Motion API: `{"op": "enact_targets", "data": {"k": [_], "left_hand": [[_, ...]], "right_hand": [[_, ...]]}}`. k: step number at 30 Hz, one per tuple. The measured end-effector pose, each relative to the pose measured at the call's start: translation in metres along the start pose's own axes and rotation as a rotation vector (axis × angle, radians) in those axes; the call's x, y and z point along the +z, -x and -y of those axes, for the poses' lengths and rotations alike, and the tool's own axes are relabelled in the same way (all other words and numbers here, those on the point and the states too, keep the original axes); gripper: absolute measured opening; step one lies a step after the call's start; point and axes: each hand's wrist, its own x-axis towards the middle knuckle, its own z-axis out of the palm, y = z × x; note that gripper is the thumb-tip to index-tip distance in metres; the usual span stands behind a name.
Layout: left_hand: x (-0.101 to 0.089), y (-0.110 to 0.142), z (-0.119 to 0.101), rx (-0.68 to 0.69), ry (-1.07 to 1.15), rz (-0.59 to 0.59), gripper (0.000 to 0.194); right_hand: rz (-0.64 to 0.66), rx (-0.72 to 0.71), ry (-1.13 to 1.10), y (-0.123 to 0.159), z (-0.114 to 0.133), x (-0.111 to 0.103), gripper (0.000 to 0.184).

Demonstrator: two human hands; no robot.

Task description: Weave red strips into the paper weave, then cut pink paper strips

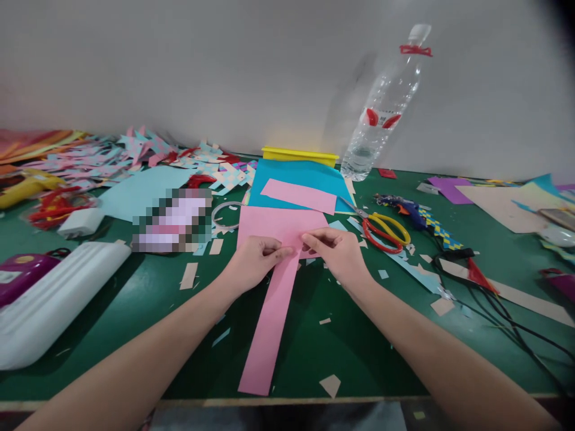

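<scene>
A long pink paper strip (272,335) runs from between my hands toward the table's front edge. My left hand (255,263) pinches its far end from the left. My right hand (338,251) has thumb and fingertips closed at the same end, on the right. Beneath my hands lies a wider pink paper sheet (281,222). Behind it, a shorter pink paper piece (299,196) rests on blue paper (309,170). To the right are scissors (381,232) with red and yellow handles. A ring, perhaps a tape roll (216,216), sits left of the sheet.
A tilted plastic bottle (381,102) stands by the wall. Left are a phone (175,221), a long white object (67,305), a yellow tool (29,185) and heaped paper strips (90,158). A glue gun (406,209) and black cables (498,308) lie right, among scattered scraps.
</scene>
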Motion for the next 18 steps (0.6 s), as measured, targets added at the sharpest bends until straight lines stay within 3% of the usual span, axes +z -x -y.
{"op": "enact_targets", "data": {"k": [3, 5, 9, 15, 18], "left_hand": [[-0.0008, -0.0005, 0.0023, 0.008, 0.037, -0.051, 0.043], [-0.0011, -0.0007, 0.0037, 0.013, 0.061, -0.064, 0.043], [-0.0016, -0.0007, 0.0034, 0.006, 0.098, -0.049, 0.038], [-0.0012, -0.0004, 0.0014, 0.078, 0.08, -0.116, 0.042], [0.0001, -0.0009, 0.0023, 0.066, 0.072, -0.11, 0.04]], "right_hand": [[0.157, 0.108, -0.044, 0.0003, 0.0004, 0.0021, 0.026], [0.196, 0.09, -0.051, 0.0011, 0.0011, 0.0038, 0.024], [0.127, -0.005, -0.019, 0.0035, 0.0038, 0.0065, 0.023], [0.184, 0.134, -0.032, 0.0051, 0.0068, 0.0064, 0.027], [0.153, 0.061, 0.042, 0.0075, 0.008, 0.0073, 0.021]]}}
